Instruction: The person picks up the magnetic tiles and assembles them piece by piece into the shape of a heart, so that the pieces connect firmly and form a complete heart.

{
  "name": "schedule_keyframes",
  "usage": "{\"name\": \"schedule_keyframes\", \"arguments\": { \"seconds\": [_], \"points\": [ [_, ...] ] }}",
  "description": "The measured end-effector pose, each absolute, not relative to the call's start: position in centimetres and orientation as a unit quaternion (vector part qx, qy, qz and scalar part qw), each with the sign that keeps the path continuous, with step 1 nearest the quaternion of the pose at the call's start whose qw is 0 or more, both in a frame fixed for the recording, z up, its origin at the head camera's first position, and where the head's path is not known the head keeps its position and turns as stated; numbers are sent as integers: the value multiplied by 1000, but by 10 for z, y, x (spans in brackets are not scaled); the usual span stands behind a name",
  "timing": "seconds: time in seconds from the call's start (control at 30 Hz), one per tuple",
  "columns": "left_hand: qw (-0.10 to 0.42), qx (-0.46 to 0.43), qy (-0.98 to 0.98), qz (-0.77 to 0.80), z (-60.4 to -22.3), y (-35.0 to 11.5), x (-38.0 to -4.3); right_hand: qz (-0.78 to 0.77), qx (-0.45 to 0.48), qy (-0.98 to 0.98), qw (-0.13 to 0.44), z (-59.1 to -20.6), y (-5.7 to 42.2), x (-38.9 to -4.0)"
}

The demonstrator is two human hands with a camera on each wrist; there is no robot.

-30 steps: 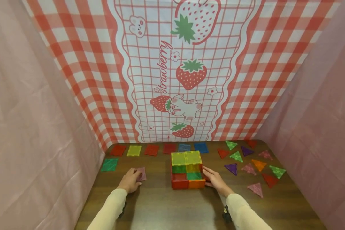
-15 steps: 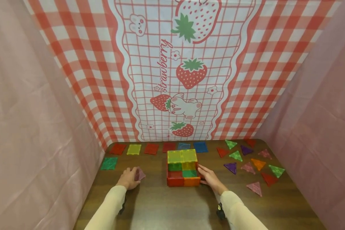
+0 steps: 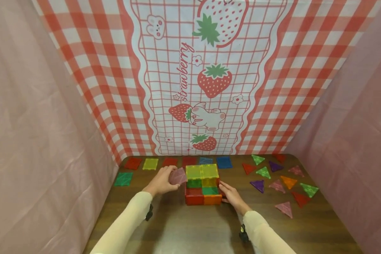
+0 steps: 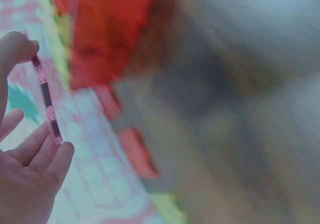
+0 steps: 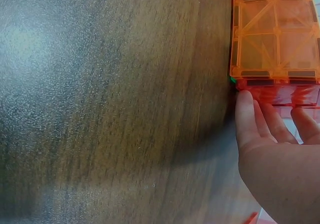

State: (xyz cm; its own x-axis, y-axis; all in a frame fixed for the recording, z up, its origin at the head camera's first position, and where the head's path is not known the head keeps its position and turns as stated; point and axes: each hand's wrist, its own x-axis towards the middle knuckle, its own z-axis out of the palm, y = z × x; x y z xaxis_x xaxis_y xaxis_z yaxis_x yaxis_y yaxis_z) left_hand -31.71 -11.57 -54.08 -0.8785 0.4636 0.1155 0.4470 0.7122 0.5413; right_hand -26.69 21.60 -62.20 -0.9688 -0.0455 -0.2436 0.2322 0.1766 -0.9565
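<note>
In the head view my left hand (image 3: 162, 181) holds up a translucent pink square magnetic tile (image 3: 178, 176), right by the left side of a box built from magnetic tiles (image 3: 212, 200). Thumb and fingers pinch the tile (image 4: 48, 97) by opposite edges in the left wrist view. The box has red and orange front walls, a green, yellow and red inside, and two yellow tiles (image 3: 202, 171) along its back top. My right hand (image 3: 233, 197) rests against the box's right side. Its extended fingers (image 5: 246, 116) touch the red side wall next to the orange tile (image 5: 277, 36).
Square tiles, among them a green tile (image 3: 124, 179) and a blue tile (image 3: 224, 162), lie along the table's back and left. Several triangle tiles, including a purple triangle (image 3: 258, 185) and a pink triangle (image 3: 285, 209), are scattered at the right. A checked strawberry cloth (image 3: 214, 81) hangs behind.
My left hand has picked the pink square tile up off the table and carried it right to the box. The box has shifted slightly left, with my right hand staying against it.
</note>
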Motion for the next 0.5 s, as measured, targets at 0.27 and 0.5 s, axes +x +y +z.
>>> {"name": "schedule_keyframes", "arguments": {
  "seconds": [0.27,0.5],
  "points": [
    [52,331,916,218,-522,-65,-317,-636,63,761,110,-624,216,-269],
    [75,339,918,193,-531,-51,-313,-633,65,764,105,-624,215,-268]
  ]
}}
